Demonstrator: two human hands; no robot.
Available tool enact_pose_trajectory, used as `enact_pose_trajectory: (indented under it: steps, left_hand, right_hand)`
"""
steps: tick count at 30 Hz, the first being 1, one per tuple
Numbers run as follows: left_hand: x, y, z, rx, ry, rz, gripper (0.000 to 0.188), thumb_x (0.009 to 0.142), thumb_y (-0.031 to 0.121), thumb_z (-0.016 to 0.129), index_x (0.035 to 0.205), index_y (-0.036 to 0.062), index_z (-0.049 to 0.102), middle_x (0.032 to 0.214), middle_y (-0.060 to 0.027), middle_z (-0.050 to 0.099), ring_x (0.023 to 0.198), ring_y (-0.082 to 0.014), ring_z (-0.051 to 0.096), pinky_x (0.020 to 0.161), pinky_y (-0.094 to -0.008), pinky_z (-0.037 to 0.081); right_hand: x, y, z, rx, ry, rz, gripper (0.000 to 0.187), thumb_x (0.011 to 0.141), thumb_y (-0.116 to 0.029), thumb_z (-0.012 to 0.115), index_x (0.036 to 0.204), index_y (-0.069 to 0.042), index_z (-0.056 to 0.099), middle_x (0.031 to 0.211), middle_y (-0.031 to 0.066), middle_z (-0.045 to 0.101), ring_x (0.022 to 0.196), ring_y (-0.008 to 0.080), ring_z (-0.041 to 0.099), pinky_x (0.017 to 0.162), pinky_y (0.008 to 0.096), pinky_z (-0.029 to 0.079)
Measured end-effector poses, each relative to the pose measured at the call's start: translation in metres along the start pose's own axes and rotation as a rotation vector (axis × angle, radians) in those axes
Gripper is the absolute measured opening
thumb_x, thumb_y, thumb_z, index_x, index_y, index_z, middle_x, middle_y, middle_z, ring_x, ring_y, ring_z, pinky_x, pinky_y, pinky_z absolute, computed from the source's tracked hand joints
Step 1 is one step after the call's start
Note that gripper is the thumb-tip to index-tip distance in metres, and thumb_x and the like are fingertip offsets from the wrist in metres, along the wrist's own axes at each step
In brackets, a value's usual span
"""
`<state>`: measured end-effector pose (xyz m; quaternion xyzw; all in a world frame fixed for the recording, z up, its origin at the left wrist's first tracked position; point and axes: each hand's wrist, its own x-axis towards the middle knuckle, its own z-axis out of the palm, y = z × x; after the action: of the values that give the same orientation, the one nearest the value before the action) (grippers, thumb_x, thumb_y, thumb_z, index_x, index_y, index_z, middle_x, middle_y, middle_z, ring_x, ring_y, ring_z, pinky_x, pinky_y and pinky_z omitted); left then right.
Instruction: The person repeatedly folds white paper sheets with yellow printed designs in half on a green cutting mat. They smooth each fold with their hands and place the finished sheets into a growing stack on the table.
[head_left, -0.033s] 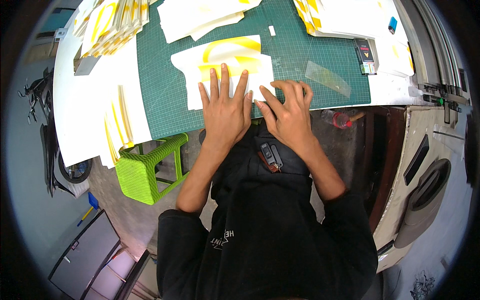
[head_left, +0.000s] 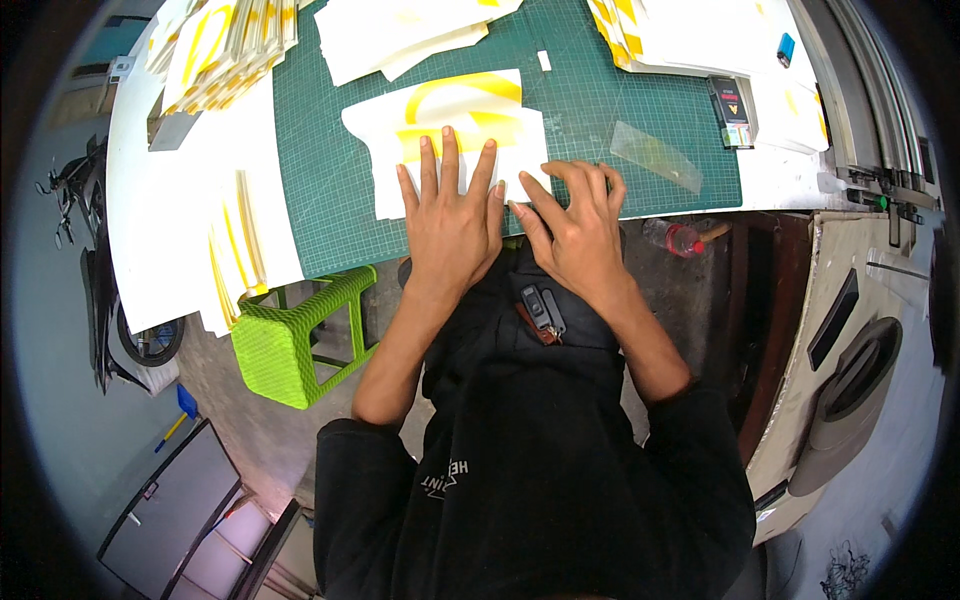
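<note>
A white and yellow printed paper piece [head_left: 465,95], folded or cut to a stepped outline, lies on the green cutting mat [head_left: 310,190] close to its front edge. My left hand [head_left: 447,220] rests flat on it with the fingers spread, the longest reaching the yellow band. At its lower right corner is my right hand [head_left: 578,225], fingers bent; the index fingertip touches the sheet and the thumb tip is by the front edge, with a gap between them. The paper under my left palm is hidden.
Stacks of yellow-white pieces [head_left: 225,60] stand at the far left, with more sheets [head_left: 400,40] beyond my hands. A clear plastic strip [head_left: 655,158], a small black box [head_left: 731,112] and a blue lighter [head_left: 785,50] lie to the right. A green stool [head_left: 275,355] stands below the table's left side.
</note>
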<state>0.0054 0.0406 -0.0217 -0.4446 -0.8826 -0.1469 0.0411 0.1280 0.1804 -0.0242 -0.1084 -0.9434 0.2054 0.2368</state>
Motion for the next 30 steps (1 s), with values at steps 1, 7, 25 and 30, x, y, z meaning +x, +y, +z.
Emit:
enact_pose_trajectory:
  steps: [1,7,25,30]
  left_hand:
    - [0.0,0.0,0.0,-0.004,0.001,0.002,0.05,0.106,0.033,0.057,0.153,0.016,0.059,0.166,-0.0287,0.038,0.154,-0.0529,0.032,0.121,-0.0733,0.02]
    - [0.001,-0.001,-0.001,-0.009,-0.005,0.009,0.05,0.106,0.033,0.057,0.153,0.0159,0.059,0.166,-0.0284,0.038,0.155,-0.0527,0.031,0.121,-0.0737,0.021]
    - [0.001,0.0,-0.003,-0.029,-0.019,-0.001,0.052,0.105,0.034,0.058,0.155,0.0178,0.058,0.166,-0.0291,0.038,0.155,-0.053,0.032,0.12,-0.0741,0.022]
    - [-0.002,0.0,-0.001,-0.018,-0.007,-0.002,0.052,0.105,0.034,0.06,0.154,0.0185,0.058,0.166,-0.0285,0.038,0.154,-0.0526,0.032,0.121,-0.0736,0.022]
  right_hand:
    - [-0.001,-0.001,0.0,-0.003,-0.009,0.007,0.035,0.096,-0.029,0.075,0.124,-0.008,0.076,0.126,0.0141,0.062,0.123,0.0327,0.055,0.112,0.0626,0.031]
    - [-0.006,0.0,0.002,-0.031,-0.03,0.005,0.037,0.098,-0.031,0.073,0.128,-0.008,0.074,0.13,0.0143,0.062,0.127,0.0324,0.054,0.113,0.0639,0.028]
    - [0.022,0.036,-0.019,0.242,-0.135,0.038,0.017,0.097,-0.012,0.068,0.11,-0.008,0.079,0.112,0.006,0.069,0.111,0.0269,0.061,0.107,0.0499,0.033]
    - [0.021,0.037,-0.018,0.277,-0.126,0.032,0.014,0.096,-0.018,0.072,0.103,-0.009,0.08,0.107,0.0049,0.07,0.108,0.0256,0.062,0.106,0.0477,0.033]
